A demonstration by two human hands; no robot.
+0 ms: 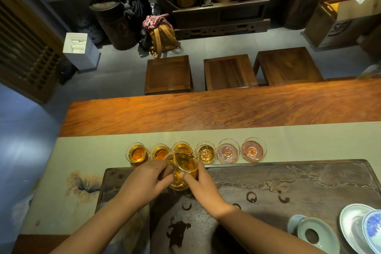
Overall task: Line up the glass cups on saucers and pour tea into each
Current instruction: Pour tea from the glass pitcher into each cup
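Hands, left [144,181] and right [203,185], each grip closed on round glass pitcher [183,168], tilted over clear cups [206,152], frame centre.

Both hands, left [144,181] and right [203,186], close together, fingers curled.

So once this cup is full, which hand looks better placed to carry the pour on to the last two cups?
Probably the right hand. It grips the glass pitcher on the side nearer the two empty cups, which lie to the right; the left hand would have to reach across.
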